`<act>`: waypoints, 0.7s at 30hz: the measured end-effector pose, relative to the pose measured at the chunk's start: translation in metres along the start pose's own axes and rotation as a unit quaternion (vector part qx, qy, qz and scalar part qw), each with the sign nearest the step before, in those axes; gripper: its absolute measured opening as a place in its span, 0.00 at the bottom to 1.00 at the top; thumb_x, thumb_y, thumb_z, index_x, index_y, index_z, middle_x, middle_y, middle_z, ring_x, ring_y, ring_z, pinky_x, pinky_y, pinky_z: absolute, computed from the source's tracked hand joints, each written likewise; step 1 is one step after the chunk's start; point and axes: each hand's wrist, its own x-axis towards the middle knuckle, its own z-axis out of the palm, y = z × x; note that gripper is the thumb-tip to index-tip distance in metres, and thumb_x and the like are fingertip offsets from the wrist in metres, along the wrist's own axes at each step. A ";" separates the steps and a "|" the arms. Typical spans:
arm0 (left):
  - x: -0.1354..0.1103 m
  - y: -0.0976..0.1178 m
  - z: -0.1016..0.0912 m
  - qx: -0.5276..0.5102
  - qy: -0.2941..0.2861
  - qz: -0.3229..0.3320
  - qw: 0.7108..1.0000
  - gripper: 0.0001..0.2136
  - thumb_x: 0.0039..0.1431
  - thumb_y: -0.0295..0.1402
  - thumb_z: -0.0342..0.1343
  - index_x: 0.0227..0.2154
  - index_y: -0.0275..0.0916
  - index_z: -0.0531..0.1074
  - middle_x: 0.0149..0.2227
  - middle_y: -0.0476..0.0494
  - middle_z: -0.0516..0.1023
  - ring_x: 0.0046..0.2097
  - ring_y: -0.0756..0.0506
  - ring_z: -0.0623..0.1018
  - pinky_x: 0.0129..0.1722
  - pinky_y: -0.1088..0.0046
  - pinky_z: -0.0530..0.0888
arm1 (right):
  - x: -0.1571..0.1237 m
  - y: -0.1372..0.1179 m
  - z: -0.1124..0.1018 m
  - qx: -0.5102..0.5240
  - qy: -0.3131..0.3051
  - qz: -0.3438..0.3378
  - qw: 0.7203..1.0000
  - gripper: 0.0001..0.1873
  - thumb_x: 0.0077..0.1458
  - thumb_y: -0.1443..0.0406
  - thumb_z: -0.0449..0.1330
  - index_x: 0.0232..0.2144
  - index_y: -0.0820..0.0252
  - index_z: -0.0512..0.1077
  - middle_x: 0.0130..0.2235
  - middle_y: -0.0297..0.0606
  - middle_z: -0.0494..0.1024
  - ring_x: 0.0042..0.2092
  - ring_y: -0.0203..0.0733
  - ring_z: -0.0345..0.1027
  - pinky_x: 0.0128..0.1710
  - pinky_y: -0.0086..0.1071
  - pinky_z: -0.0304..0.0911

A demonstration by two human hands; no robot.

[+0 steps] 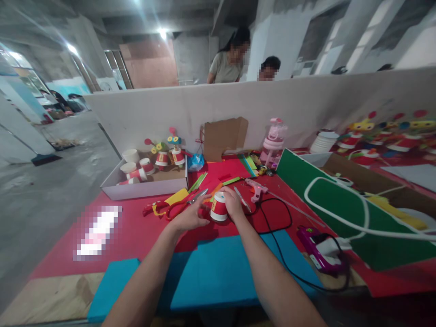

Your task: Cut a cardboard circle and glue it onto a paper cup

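A red-and-white paper cup (218, 209) stands upside down over the red tabletop, with a small yellow label on its side. My right hand (233, 203) grips the cup from the right, fingers curled round its top. On the other side, my left hand (191, 217) is open, thumb and fingers apart close to the cup. Just beyond the left hand lie red-handled scissors (177, 210). To the right of the cup are a white pen-like stick (242, 200) and a pink glue gun (256, 190) with a black cord.
At the back left, a white box (146, 190) holds paper cups and decorated cup figures (161, 159). Coloured paper (223, 170) and a pink bottle (273, 141) lie farther back. A green board (316, 204) and a purple power strip (315, 247) are at right. Two people are beyond the partition (163, 111).
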 end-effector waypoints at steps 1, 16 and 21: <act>-0.001 0.000 0.003 0.045 0.009 0.030 0.999 0.43 0.45 0.26 0.60 0.65 0.45 0.50 0.52 0.39 0.70 0.29 0.54 0.72 0.28 0.78 0.69 | 0.001 0.001 0.000 0.003 0.002 0.002 1.000 0.12 0.49 0.61 0.45 0.23 0.56 0.67 0.26 0.34 0.73 0.33 0.43 0.66 0.32 0.31 0.58; 0.008 -0.004 0.032 0.513 0.099 0.134 0.842 0.40 0.51 0.25 0.54 0.67 0.49 0.48 0.58 0.34 0.64 0.49 0.36 0.75 0.43 0.65 0.73 | 0.005 0.002 -0.005 -0.010 0.005 0.009 1.000 0.13 0.46 0.61 0.45 0.25 0.55 0.68 0.27 0.34 0.74 0.34 0.44 0.66 0.33 0.32 0.59; 0.016 -0.007 0.027 0.505 0.118 0.214 0.828 0.41 0.48 0.21 0.52 0.66 0.46 0.49 0.69 0.38 0.49 0.63 0.33 0.61 0.56 0.55 0.68 | 0.008 0.009 -0.004 -0.003 -0.018 0.015 1.000 0.15 0.53 0.59 0.46 0.28 0.56 0.71 0.34 0.37 0.78 0.41 0.45 0.69 0.44 0.36 0.63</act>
